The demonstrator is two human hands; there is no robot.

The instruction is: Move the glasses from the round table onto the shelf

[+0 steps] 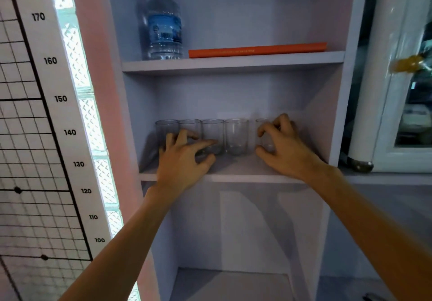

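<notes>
Several clear glasses stand in a row on the middle shelf point(236, 174) of a pale cabinet. The fourth glass point(236, 137) stands free. My left hand point(184, 160) is spread low in front of the left glasses, its fingers apart, with the index finger lying across the base of the third glass point(213, 130). My right hand point(284, 147) curls its thumb and fingers around the rightmost glass point(264, 137), which stands on the shelf a gap away from the others. The round table is out of view.
The shelf above holds a water bottle point(164, 27) and a flat orange book point(257, 50). The compartment below the glasses point(233, 230) holds nothing visible. A height chart point(50, 61) hangs at the left. A glass-doored white cabinet point(397, 90) stands at the right.
</notes>
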